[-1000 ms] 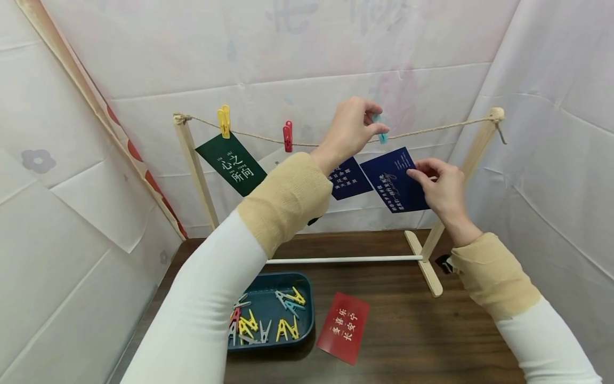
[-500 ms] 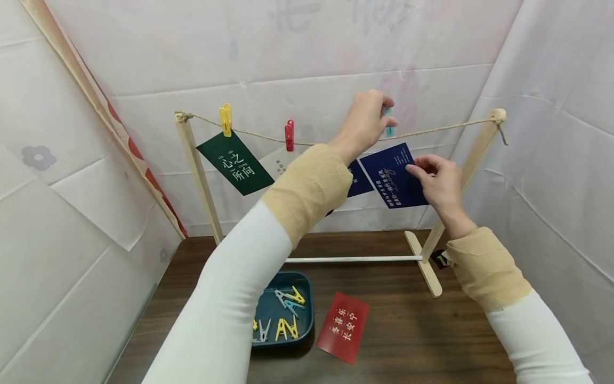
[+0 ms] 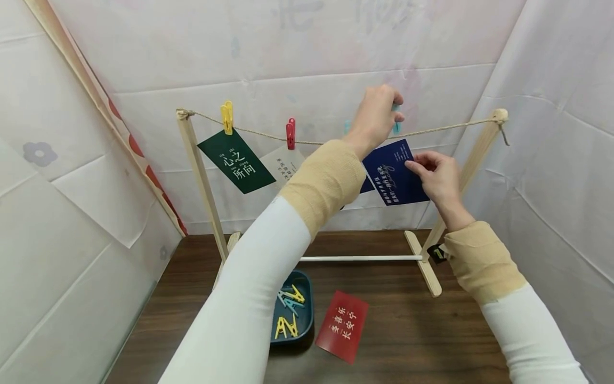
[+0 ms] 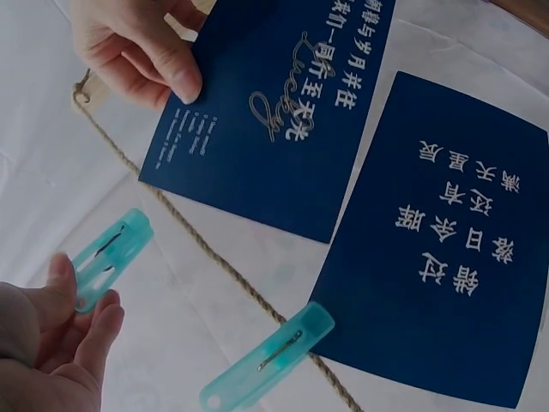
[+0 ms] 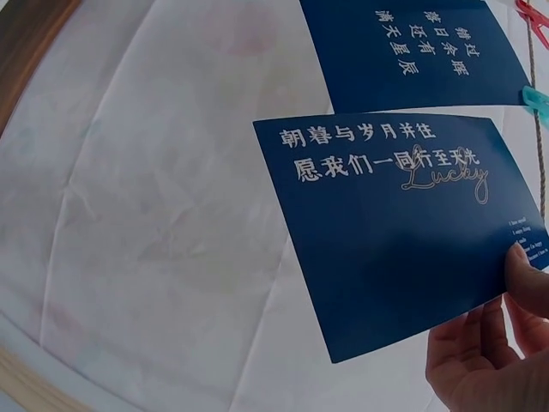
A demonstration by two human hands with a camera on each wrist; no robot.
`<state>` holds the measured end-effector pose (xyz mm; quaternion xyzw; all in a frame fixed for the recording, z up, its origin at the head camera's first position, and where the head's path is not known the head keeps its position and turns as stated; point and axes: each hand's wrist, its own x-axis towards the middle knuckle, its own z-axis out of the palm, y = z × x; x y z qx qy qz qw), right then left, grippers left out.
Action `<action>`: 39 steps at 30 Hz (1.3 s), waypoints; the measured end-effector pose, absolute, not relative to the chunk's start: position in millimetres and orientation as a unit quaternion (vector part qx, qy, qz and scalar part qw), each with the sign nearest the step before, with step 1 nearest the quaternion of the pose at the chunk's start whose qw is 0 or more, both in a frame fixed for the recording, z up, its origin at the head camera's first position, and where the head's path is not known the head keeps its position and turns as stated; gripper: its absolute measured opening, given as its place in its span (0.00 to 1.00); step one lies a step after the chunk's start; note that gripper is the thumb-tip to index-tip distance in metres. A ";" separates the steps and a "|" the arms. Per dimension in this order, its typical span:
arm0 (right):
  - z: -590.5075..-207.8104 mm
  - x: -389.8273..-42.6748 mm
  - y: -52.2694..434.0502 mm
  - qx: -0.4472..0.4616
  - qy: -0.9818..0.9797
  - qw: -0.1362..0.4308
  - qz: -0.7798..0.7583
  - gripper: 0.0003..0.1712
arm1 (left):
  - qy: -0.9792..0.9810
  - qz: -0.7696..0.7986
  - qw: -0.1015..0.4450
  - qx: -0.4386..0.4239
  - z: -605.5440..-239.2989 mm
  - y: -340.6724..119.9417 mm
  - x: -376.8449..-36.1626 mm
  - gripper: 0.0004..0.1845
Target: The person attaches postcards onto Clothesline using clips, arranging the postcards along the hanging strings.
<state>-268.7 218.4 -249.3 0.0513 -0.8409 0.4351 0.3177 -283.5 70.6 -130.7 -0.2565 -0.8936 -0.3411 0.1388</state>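
Note:
My left hand point(image 3: 379, 114) is raised to the rope point(image 3: 441, 126) and pinches a teal clothespin point(image 4: 109, 257) just beside it. My right hand point(image 3: 434, 176) pinches the edge of a dark blue card point(image 3: 394, 173) held up under the rope, its corner close to the teal clothespin point(image 3: 396, 125). The dark blue card point(image 4: 266, 112) point(image 5: 399, 232) carries white writing and the word "Lucky". A second blue card point(image 4: 437, 249) hangs from the rope point(image 4: 223, 270) by another teal clothespin point(image 4: 268, 356).
A wooden rack point(image 3: 201, 176) spans the table. On the rope hang a green card point(image 3: 236, 161) under a yellow pin point(image 3: 227, 116) and a white card point(image 3: 283, 164) under a red pin point(image 3: 290, 133). A blue tray point(image 3: 307, 312) of pins and a red card point(image 3: 343, 325) lie on the brown table point(image 3: 408, 330).
My left hand has lifted the teal clothespin up and to the right along the rope. My right hand has raised the blue card closer to the rope.

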 end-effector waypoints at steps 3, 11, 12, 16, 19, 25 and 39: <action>-249.4 -271.8 218.4 0.056 -0.836 0.310 0.449 0.13 | -0.895 -0.346 0.128 -0.251 -132.0 74.5 -283.9 0.18; -247.4 -273.3 217.5 0.050 -0.837 0.297 0.456 0.14 | -0.896 -0.352 0.130 -0.238 -132.6 81.2 -286.8 0.22; -247.1 -273.3 217.4 0.048 -0.838 0.296 0.456 0.14 | -0.895 -0.354 0.129 -0.237 -133.2 81.7 -287.1 0.22; -246.5 -273.2 217.3 0.042 -0.839 0.288 0.459 0.15 | -0.892 -0.360 0.129 -0.239 -135.8 83.3 -288.1 0.22; -246.1 -273.8 217.1 0.039 -0.841 0.283 0.461 0.16 | -0.893 -0.357 0.134 -0.240 -136.1 84.2 -288.5 0.22; -245.5 -274.5 217.2 0.032 -0.845 0.277 0.457 0.17 | -0.900 -0.331 0.147 -0.242 -135.6 86.6 -289.4 0.23; -244.4 -276.2 219.9 0.023 -0.842 0.278 0.462 0.16 | -0.918 -0.243 0.176 -0.261 -141.3 94.4 -289.7 0.14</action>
